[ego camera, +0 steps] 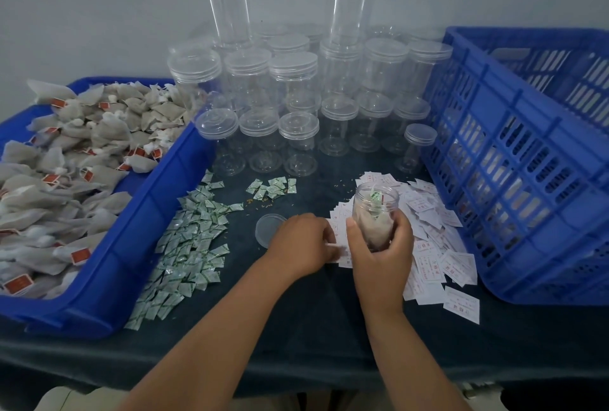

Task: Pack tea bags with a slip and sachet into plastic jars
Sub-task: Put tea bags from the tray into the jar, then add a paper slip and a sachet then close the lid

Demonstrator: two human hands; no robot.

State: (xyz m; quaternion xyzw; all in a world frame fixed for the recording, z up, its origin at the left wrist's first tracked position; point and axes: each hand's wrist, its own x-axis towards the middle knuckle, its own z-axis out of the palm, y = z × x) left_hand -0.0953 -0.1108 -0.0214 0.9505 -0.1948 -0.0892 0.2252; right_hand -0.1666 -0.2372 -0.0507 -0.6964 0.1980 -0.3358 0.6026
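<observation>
Your right hand (382, 252) is wrapped round the open jar (375, 209), gripping it roughly upright over the pile of slips (435, 245). Can't tell whether its base is resting on them or not. The jar's got tea bags (370, 227) stuffed in the lower part and a green-and-white sachet (375, 197) sitting on top near the mouth.

Your left hand (300, 242) is just beside it, fingers curled down onto the near-left edge of the slips; they're touching paper, but honestly I can't tell if a slip is actually pinched. The clear lid (267, 229) lies flat on the dark table cloth (296, 328), partly tucked behind that left hand.

Loose sachets (191, 239) run in a long strip left of the lid, with a small clump (272, 187) further back. The blue tray (158, 209) on the left holds the tea bag heap (66, 160). At the back there's a stack of empty lidded jars (293, 94) by the wall, two tall ones on top. The blue crate (527, 186) stands on the right, right next to the slips.
</observation>
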